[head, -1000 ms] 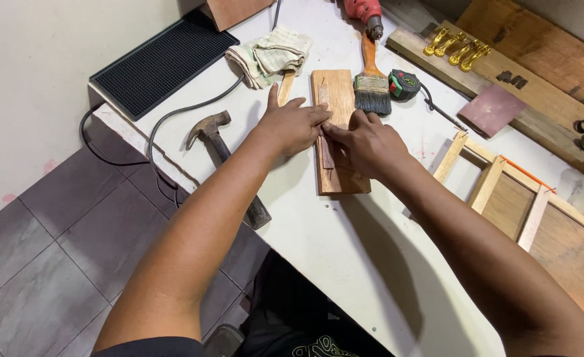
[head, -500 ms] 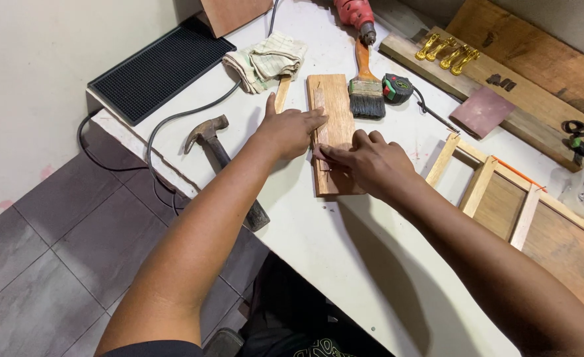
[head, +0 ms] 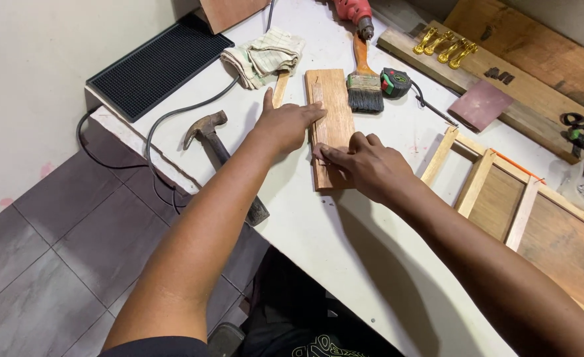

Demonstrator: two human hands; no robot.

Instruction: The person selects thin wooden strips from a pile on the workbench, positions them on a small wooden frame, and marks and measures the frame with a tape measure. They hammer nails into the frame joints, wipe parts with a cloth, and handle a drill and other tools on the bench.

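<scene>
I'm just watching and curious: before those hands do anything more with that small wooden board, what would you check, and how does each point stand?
1. Wooden board flat on the white table: ok.
2. Left hand steadying the board's left edge: ok, fingers reach onto it.
3. Right hand pressing near the board's lower end: ok; what its fingertips pinch, cannot tell.
4. Thin strip along the board lined up: cannot tell, the hands cover part of it.
5. Hammer within reach, left of the left arm: ok.
6. Paintbrush close by the board's right edge: ok, seems apart from it.
</scene>
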